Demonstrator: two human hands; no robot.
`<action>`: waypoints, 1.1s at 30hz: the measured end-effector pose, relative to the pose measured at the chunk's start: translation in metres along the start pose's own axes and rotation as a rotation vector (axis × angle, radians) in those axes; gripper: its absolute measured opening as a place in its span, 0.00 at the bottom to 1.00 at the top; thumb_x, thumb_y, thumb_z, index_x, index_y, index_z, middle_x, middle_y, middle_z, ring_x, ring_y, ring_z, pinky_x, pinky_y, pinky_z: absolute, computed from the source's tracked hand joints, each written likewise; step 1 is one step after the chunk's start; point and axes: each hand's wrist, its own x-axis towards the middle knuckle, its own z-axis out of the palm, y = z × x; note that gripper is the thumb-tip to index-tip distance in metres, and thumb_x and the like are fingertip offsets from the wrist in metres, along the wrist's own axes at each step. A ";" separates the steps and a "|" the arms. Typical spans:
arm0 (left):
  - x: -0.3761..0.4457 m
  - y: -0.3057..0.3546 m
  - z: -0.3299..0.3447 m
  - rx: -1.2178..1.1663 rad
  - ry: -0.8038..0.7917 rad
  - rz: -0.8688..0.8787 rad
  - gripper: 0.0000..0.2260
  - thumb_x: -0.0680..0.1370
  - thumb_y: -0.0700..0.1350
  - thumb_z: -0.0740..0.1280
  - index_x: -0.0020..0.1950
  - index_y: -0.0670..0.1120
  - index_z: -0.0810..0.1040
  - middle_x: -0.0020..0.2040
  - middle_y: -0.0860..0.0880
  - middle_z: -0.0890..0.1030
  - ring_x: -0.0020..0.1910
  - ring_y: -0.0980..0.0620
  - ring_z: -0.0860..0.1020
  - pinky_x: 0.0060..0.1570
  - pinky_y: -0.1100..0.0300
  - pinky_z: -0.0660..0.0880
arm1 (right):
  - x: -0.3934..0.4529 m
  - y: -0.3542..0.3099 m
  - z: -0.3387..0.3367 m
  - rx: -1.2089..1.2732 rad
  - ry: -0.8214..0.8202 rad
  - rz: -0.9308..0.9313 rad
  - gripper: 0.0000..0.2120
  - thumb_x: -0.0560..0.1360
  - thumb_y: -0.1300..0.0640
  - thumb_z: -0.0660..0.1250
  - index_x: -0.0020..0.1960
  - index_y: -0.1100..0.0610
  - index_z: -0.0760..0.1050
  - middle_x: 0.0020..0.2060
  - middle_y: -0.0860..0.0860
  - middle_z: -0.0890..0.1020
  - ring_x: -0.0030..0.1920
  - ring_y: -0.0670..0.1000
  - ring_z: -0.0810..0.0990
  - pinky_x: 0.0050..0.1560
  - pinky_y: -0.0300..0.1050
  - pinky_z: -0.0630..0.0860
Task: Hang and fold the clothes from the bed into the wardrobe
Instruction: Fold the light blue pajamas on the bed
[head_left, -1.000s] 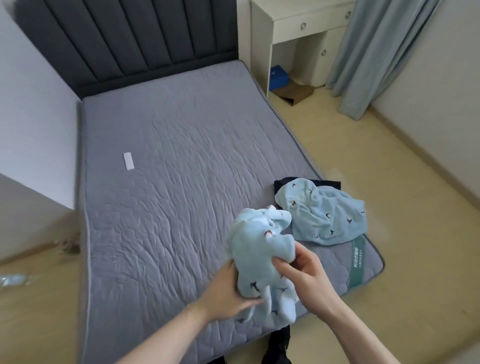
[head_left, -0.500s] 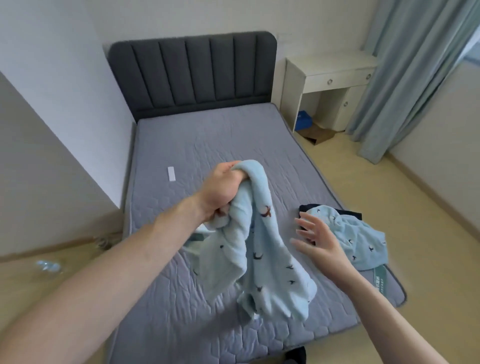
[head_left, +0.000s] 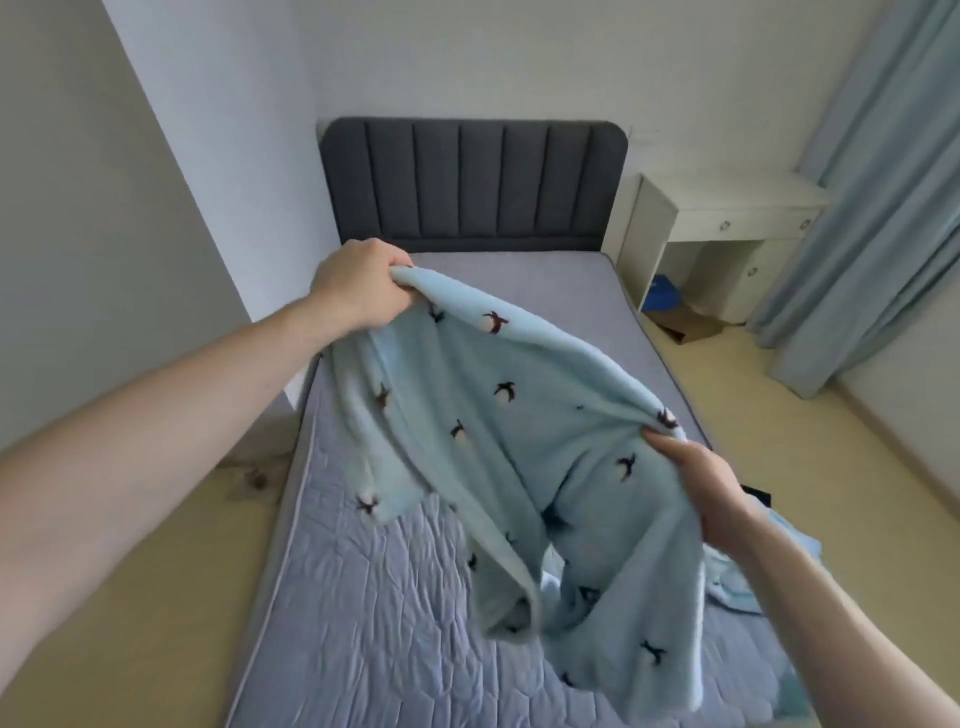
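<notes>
A light blue fleece garment (head_left: 519, 431) with small dark bird prints hangs spread out above the grey quilted bed (head_left: 379, 613). My left hand (head_left: 358, 286) grips its upper edge, raised toward the headboard. My right hand (head_left: 701, 493) grips the opposite edge, lower and to the right. The cloth sags between them and its lower folds trail onto the mattress. A second light blue garment (head_left: 737, 582) lies at the bed's right edge, mostly hidden behind my right arm, with a dark garment (head_left: 758, 492) under it.
A dark grey padded headboard (head_left: 472, 182) closes the far end. A white desk (head_left: 727, 223) stands right of the bed, with a blue item (head_left: 665, 293) and a cardboard piece (head_left: 691, 325) under it. Pale blue curtains (head_left: 872, 208) hang at right. Beige floor flanks the bed.
My left hand lifted the blue garment higher and further from me. My right hand, free half a second ago, now grips its other edge, and the bunched cloth has opened out.
</notes>
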 end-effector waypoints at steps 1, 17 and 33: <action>0.004 -0.017 0.005 0.054 -0.024 -0.032 0.05 0.72 0.52 0.70 0.43 0.53 0.83 0.40 0.53 0.82 0.46 0.43 0.80 0.40 0.57 0.71 | -0.003 -0.014 -0.001 -0.012 -0.053 0.034 0.16 0.73 0.49 0.74 0.51 0.61 0.85 0.44 0.59 0.88 0.43 0.59 0.88 0.42 0.51 0.84; -0.195 0.018 0.150 -0.453 -1.056 0.331 0.43 0.62 0.58 0.84 0.71 0.59 0.67 0.68 0.63 0.73 0.65 0.59 0.76 0.66 0.59 0.74 | -0.016 -0.056 0.058 0.306 -0.278 0.108 0.19 0.81 0.50 0.67 0.58 0.67 0.79 0.48 0.62 0.86 0.48 0.59 0.86 0.48 0.52 0.83; -0.254 0.028 0.245 -0.192 -0.307 0.160 0.58 0.64 0.67 0.73 0.81 0.48 0.43 0.77 0.51 0.51 0.76 0.49 0.57 0.76 0.57 0.59 | -0.023 -0.046 0.084 0.768 -0.231 0.061 0.19 0.85 0.50 0.59 0.50 0.65 0.78 0.44 0.59 0.83 0.48 0.56 0.84 0.55 0.50 0.81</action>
